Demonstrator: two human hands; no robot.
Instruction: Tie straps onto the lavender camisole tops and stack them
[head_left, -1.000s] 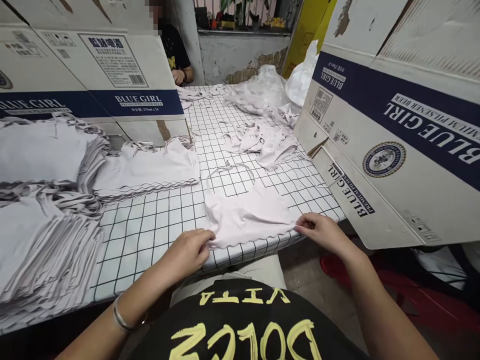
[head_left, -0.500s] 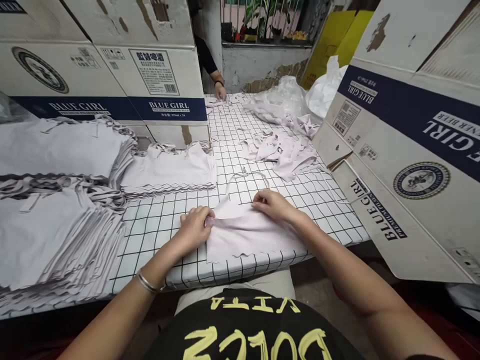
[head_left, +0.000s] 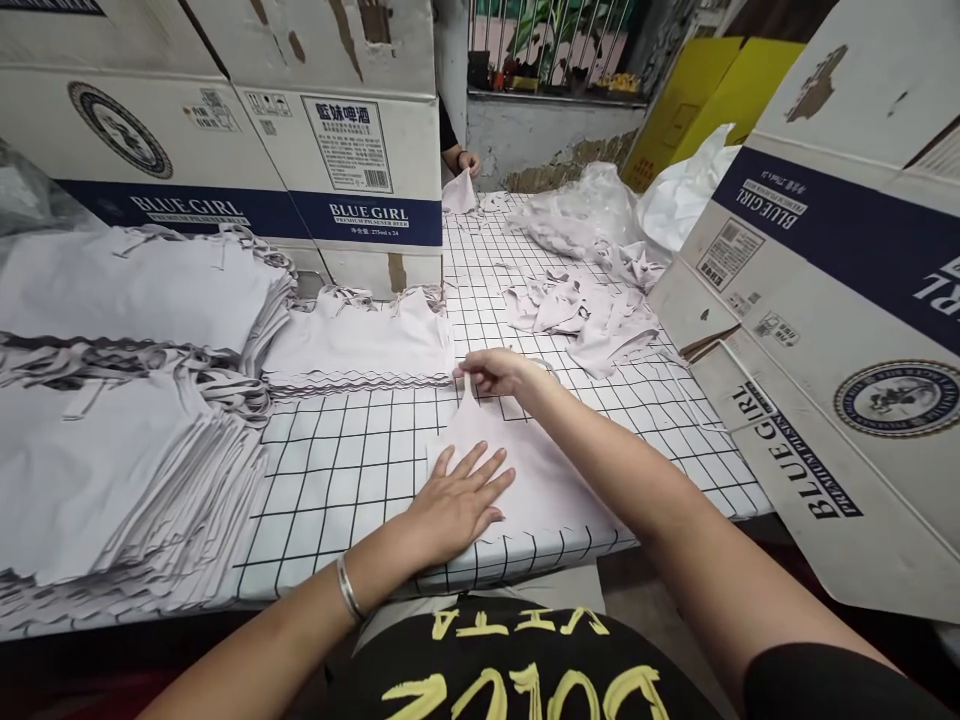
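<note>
A pale pink strappy garment [head_left: 544,470] lies flat on the black-and-white grid tablecloth [head_left: 337,470] near the front edge. My left hand [head_left: 457,500] rests flat on its lower left part, fingers spread. My right hand [head_left: 495,372] is at the garment's top, fingers pinched on its thin strap. A low stack of the same folded garments [head_left: 360,340] sits just to the left of my right hand.
Tall stacks of folded garments [head_left: 127,400] fill the left side. Blue Girl cardboard boxes [head_left: 300,130] stand behind them, and a tilted box [head_left: 840,320] is at the right. Loose garments [head_left: 585,315] and plastic bags [head_left: 600,205] lie farther back. Another person's hand [head_left: 466,162] holds cloth at the far end.
My left hand has let go of the garment's edge and now lies flat on it. My right hand has moved up from the fabric to the strap at the top.
</note>
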